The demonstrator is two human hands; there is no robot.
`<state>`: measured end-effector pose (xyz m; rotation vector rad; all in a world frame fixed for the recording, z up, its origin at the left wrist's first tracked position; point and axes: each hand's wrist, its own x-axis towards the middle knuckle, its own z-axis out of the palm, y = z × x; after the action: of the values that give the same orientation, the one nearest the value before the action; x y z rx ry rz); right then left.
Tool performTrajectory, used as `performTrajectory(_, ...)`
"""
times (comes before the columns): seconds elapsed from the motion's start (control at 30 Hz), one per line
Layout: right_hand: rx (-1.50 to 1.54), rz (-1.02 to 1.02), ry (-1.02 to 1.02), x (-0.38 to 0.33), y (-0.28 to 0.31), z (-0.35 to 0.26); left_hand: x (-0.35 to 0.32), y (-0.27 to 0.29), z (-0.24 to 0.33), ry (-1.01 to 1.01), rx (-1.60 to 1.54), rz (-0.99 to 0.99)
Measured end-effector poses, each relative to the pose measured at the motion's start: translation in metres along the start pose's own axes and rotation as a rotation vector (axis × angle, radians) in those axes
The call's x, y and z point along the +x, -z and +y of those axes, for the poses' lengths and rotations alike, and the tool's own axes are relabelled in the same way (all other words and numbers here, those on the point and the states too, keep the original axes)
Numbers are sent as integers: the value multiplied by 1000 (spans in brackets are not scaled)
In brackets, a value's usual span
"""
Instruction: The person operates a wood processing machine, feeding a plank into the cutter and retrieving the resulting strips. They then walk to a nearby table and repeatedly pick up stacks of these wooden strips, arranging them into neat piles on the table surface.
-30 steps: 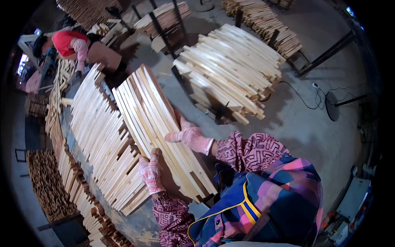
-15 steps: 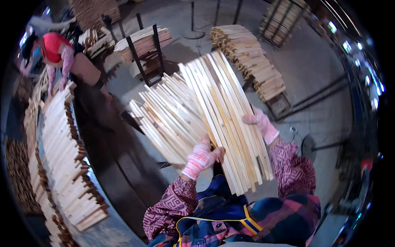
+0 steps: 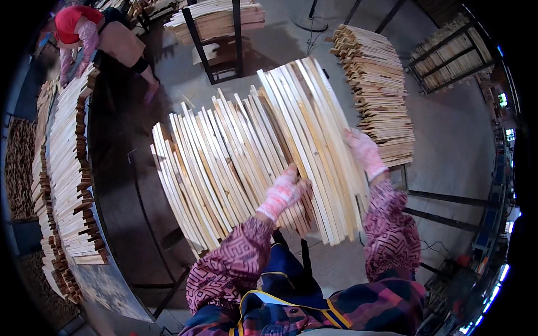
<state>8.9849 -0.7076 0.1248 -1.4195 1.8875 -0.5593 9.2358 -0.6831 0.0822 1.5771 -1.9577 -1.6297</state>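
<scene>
Both of my hands wear pink-and-white gloves and hold one bundle of long pale wooden slats (image 3: 314,140), tilted up and away from me. My left hand (image 3: 283,193) grips the bundle's left lower edge. My right hand (image 3: 364,150) presses on its right edge. The bundle hangs just over a wider heap of similar slats (image 3: 213,173) resting on a black metal stand.
A long row of stacked slats (image 3: 73,168) runs down the left on a dark bench. Another person in a red top (image 3: 84,28) bends over its far end. More slat piles stand behind: one on a black frame (image 3: 216,17), one at right (image 3: 375,89).
I have turned right, away from the left bench, carrying the bundle. The bench stack has slid to the left edge, and the bundle now sits over the heap on the stand.
</scene>
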Motion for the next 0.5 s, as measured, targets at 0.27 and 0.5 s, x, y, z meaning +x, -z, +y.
performTrajectory(0.27,-359,200,-344,76,-101,101,27,-36,-80,83,-116,114)
performTrajectory(0.5,-555,93,-289,48,-125,74,-50,-65,-96,37,-368,137)
